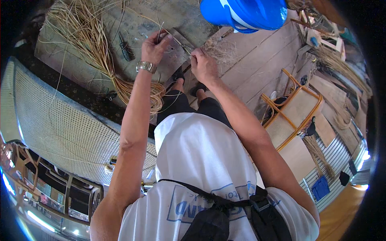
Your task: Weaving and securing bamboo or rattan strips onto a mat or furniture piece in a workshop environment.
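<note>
A thin, pale cane strip [179, 44] runs slantwise between my two hands. My left hand [155, 49], with a metal watch on its wrist, is closed on its upper part, thumb and fingers pinched together. Lower and to the right, my right hand [204, 67] grips the strip near its other end, fingers curled. Beside my left hand lies a large bundle of long tan cane strands [94, 44], loose at the top and gathered lower down. A dark-handled pointed tool [125, 48] rests on the work surface between that bundle and my left hand.
A blue bucket [251, 14] stands ahead to the right. Fine cane shavings [225, 51] lie on the floor past my right hand. At left is a woven cane panel [64, 124]; at right, a rattan-framed chair [295, 110] and wood scraps.
</note>
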`<state>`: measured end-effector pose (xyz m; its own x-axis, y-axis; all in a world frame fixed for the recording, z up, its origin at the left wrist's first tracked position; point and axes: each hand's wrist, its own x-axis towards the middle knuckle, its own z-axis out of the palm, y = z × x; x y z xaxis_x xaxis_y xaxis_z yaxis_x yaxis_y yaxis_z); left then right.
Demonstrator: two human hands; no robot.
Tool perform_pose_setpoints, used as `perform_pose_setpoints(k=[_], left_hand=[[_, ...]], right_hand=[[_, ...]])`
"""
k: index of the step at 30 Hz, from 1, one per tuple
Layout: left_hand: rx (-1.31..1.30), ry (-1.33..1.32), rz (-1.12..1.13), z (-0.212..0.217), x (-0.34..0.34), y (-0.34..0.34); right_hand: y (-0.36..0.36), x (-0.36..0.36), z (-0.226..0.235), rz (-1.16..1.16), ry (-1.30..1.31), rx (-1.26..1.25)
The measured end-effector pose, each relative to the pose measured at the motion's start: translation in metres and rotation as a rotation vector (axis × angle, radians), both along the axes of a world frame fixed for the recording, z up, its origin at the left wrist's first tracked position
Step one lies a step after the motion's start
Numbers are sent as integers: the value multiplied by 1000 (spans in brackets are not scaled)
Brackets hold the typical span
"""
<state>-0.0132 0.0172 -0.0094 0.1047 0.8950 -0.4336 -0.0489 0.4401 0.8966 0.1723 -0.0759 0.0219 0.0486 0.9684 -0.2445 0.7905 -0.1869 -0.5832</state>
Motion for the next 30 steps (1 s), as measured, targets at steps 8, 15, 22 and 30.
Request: perform_pose_setpoints(k=[8,15,22,30], left_hand=[[-2,-161,-85,-1,-24,31],[-53,-180,-91,-4,-29,44],[-58,-170,-126,-17,-25,36],[51,286,-95,-15,-15,38]], right_hand=[[4,3,9,72,-65,155],[10,-3,6,131,-157,274],[3,-6,-2,15,-186,18],[11,1,-4,-180,162,-164]])
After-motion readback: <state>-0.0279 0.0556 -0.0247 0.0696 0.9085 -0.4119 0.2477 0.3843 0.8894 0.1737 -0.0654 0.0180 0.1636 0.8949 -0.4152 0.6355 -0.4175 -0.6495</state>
